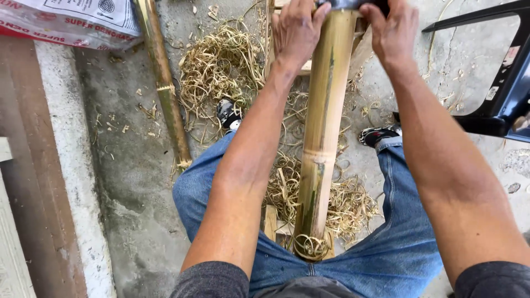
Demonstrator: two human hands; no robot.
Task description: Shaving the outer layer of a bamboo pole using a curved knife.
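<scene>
Head view: our left hand [298, 30] and right hand [389, 27] grip a dark blade [350, 4] crosswise at the far end of the bamboo pole [323, 138]. The pole's long axis runs straight away from us between our knees, both hands equally near.

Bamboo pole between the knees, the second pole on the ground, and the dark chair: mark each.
bamboo pole [323, 118]: head view, mid-shaft above the node.
second pole [163, 77]: head view, shaft near its node.
dark chair [510, 91]: head view, frame edge.

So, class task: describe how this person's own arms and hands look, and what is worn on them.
Both arms are bare from above the elbow down. Each upper arm ends in a short dark grey sleeve, the other at the right edge. The left hand and right hand wear no gloves; no watch or bracelet shows on either wrist.
</scene>
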